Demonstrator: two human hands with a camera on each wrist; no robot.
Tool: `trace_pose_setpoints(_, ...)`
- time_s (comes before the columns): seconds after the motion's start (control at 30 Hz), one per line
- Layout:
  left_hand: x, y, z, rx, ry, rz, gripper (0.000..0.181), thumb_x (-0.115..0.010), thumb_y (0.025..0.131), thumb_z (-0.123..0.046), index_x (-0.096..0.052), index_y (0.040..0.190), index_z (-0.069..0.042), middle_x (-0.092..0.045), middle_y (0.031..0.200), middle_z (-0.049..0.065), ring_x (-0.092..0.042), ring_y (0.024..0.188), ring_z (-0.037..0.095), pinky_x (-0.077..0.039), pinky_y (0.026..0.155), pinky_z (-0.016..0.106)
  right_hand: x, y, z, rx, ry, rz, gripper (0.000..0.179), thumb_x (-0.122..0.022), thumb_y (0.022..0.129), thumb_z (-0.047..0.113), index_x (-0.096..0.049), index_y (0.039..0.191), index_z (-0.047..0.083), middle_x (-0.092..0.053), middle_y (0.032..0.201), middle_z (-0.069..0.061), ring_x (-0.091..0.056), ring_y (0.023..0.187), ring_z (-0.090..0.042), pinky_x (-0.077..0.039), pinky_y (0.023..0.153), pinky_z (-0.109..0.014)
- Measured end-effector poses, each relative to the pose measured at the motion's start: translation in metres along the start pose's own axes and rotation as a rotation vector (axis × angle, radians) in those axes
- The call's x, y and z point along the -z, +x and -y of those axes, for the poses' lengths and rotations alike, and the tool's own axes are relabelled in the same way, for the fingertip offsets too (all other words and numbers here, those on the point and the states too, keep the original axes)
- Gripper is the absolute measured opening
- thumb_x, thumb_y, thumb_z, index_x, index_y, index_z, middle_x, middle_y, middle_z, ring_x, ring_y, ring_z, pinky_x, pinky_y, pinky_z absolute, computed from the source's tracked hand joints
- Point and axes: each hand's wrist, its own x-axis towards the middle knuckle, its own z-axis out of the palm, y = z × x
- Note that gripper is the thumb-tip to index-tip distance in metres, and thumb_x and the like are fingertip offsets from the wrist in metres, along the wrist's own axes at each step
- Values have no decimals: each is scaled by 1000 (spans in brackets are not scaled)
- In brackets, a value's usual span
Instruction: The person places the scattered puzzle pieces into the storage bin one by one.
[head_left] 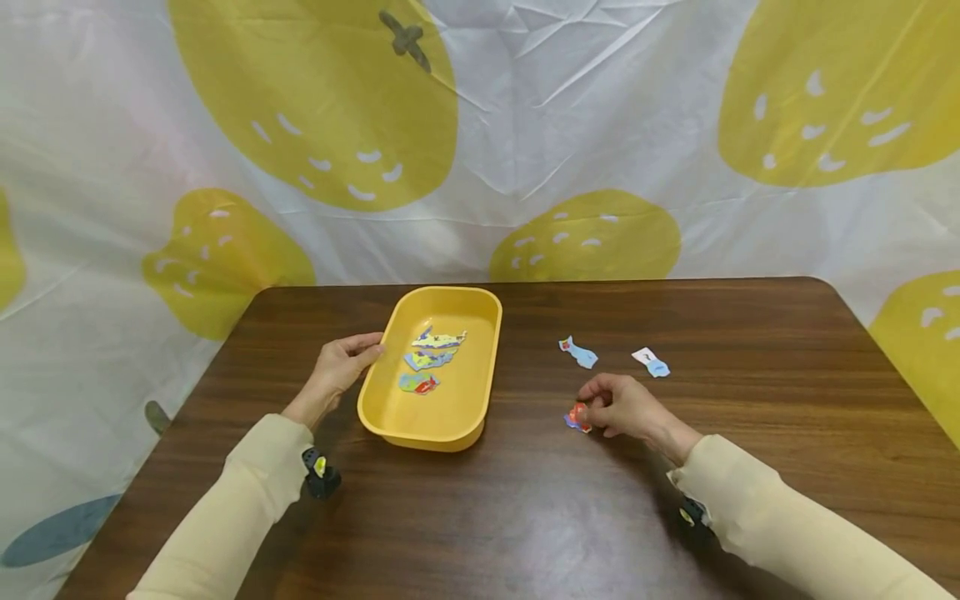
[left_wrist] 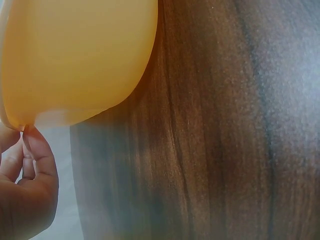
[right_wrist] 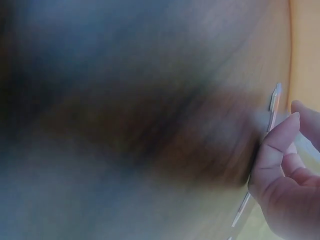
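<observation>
My left hand point(head_left: 336, 375) pinches the left rim of a yellow plastic tray point(head_left: 465, 400) between thumb and fingers. The left wrist view shows the same grip at the tray's edge point(left_wrist: 75, 60). Inside the tray lie colourful ragged-edged paper scraps point(head_left: 429, 359). To the right of the tray, my right hand point(head_left: 626, 406) holds a red and blue paper scrap point(head_left: 576, 418) at the fingertips, close over the table. In the right wrist view the thumb and fingers of that hand point(right_wrist: 287, 175) bend together beside a scrap seen edge-on point(right_wrist: 275, 100).
Two light blue paper scraps, one with a red spot point(head_left: 579, 352) and one with a white end point(head_left: 651, 362), lie beyond my right hand. The brown wooden table point(head_left: 525, 517) ends at a hanging cloth point(head_left: 525, 108) with yellow fruit prints.
</observation>
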Motion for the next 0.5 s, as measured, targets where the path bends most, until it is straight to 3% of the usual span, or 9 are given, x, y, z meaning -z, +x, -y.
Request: trace_pose_setpoints(0.5, 0, -1, 0, 1, -6, 5, 41, -59, 94, -16, -54, 129, 4, -62, 112, 15, -60, 80, 0, -52, 74, 18, -5, -1, 1, 62, -200, -68, 29, -72, 74, -3, -55, 97, -7, -53, 69, -5, -52, 54, -11, -50, 46, -26)
